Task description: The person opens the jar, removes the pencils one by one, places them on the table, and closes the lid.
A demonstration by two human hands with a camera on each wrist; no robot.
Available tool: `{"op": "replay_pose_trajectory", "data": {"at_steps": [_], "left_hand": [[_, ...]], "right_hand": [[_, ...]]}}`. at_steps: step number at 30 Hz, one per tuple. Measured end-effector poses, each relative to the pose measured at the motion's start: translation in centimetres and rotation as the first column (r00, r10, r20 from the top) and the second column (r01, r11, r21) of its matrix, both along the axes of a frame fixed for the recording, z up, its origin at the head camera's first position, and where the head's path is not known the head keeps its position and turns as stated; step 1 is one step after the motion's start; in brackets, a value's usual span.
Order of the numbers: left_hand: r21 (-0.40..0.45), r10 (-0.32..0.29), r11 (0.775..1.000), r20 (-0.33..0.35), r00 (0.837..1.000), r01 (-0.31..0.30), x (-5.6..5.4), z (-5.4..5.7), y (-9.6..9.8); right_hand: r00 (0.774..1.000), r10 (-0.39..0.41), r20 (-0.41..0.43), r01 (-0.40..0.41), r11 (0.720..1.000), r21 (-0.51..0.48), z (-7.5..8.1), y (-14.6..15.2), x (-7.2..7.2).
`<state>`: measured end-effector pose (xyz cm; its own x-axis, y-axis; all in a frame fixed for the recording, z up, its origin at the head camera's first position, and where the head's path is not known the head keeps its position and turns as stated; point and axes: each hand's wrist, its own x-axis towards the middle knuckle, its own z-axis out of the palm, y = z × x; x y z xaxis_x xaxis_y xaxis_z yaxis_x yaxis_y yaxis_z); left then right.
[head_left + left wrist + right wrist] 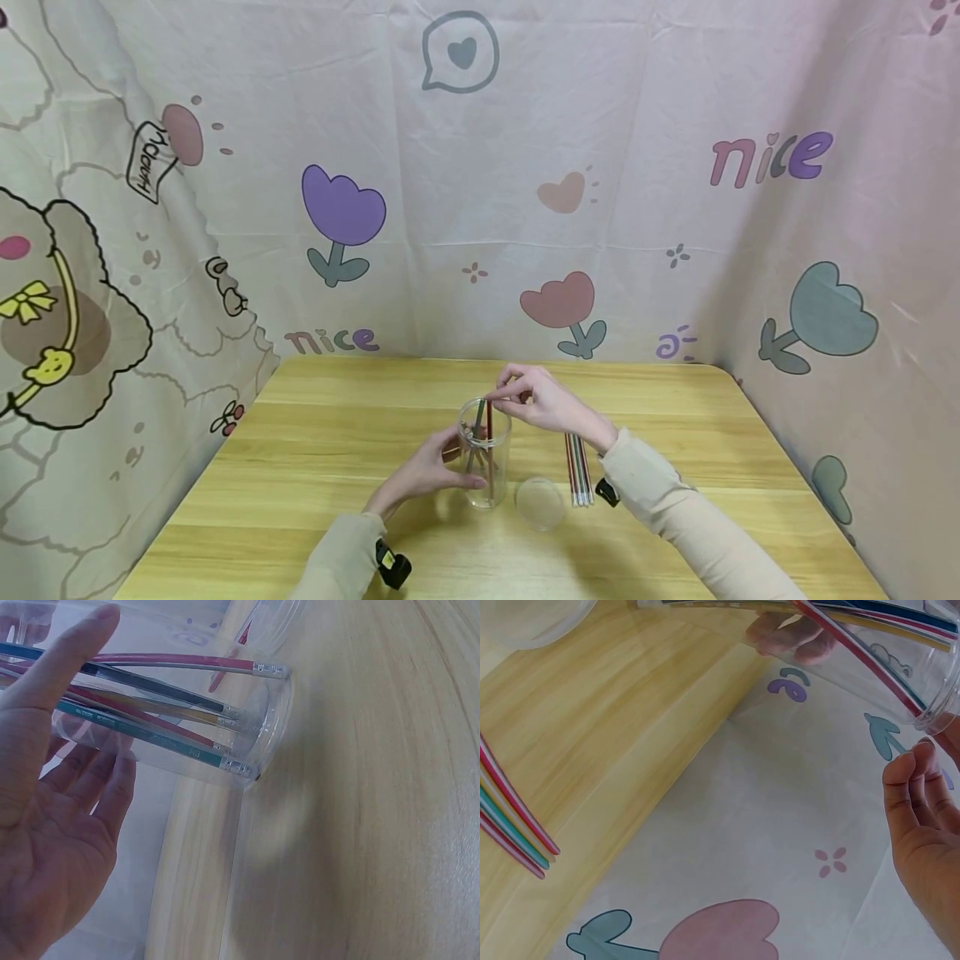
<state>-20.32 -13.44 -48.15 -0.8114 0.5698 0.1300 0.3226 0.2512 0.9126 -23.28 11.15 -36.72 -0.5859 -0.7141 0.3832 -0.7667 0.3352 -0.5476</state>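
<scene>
Head view: a person's right hand (543, 402) pinches the top of a red pencil (490, 433) between thumb and forefinger. The pencil's long axis runs twelve to six, down inside a clear jar (500, 471) standing on a wooden bench (315, 450). The jar is at seven o'clock from the right hand, which is nearer its mouth, and at three o'clock from the left hand (431, 468), which wraps its side. A clear lid (539, 503) lies at the jar's four o'clock; a row of pencils (579, 473) lies at its three, pointing roughly twelve to six, below the right wrist.

Left wrist view: the jar extends towards two o'clock from the left palm, thumb across it, several pencils inside with metal-banded ends at the base.

Right wrist view: the right hand is at four o'clock, fingertips drawn together beside the jar's rim; the row lies at nine.
</scene>
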Motion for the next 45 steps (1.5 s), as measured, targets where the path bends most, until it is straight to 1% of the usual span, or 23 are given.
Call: {"op": "replay_pose_trajectory", "data": {"at_steps": [6, 10, 13, 17, 20, 24, 27, 32, 38, 45], "left_hand": [[-0.011, 0.010, 1.000, 0.009, 1.000, -0.010, 0.1, 0.2, -0.1], [-0.006, 0.011, 1.000, 0.019, 1.000, -0.011, 0.2, 0.3, 0.0], [-0.002, 0.008, 1.000, 0.021, 1.000, -0.008, 0.2, 0.3, 0.0], [-0.002, 0.008, 1.000, 0.023, 1.000, -0.008, 0.2, 0.4, 0.0], [-0.001, 0.008, 1.000, 0.026, 1.000, -0.008, 0.3, 0.4, 0.0], [0.001, 0.003, 1.000, 0.016, 1.000, -0.003, 0.2, 0.2, 0.0], [-0.001, 0.000, 1.000, -0.005, 1.000, 0.000, 0.1, 0.1, 0.0], [0.002, -0.004, 1.000, -0.016, 1.000, 0.004, 0.0, 0.0, 0.0], [0.008, -0.005, 1.000, -0.003, 1.000, 0.005, 0.0, 0.0, 0.0], [0.000, 0.002, 1.000, -0.003, 1.000, -0.002, 0.0, 0.1, 0.0]], "right_hand": [[0.999, 0.014, -0.047, -0.013, 1.000, 0.011, -0.3, 0.0, 0.1], [0.999, 0.002, -0.042, -0.002, 1.000, 0.009, -0.3, 0.0, 0.1], [1.000, -0.013, -0.018, 0.013, 1.000, -0.002, -0.1, -0.1, 0.1], [0.999, -0.022, 0.035, 0.022, 1.000, 0.000, 0.3, -0.1, 0.1], [0.994, -0.020, 0.110, 0.018, 1.000, 0.025, 0.5, -0.1, 0.1], [0.978, -0.016, 0.208, -0.002, 0.996, 0.086, 0.7, -0.1, 0.0], [0.976, 0.001, 0.218, -0.028, 0.992, 0.123, 0.9, -0.1, 0.0], [0.981, 0.012, 0.194, -0.041, 0.989, 0.143, 1.0, -0.1, 0.1], [0.987, 0.006, 0.163, -0.023, 0.994, 0.103, 0.7, -0.3, 0.3], [0.988, -0.022, 0.152, 0.026, 0.999, -0.022, 0.1, -0.4, 0.6]]}}
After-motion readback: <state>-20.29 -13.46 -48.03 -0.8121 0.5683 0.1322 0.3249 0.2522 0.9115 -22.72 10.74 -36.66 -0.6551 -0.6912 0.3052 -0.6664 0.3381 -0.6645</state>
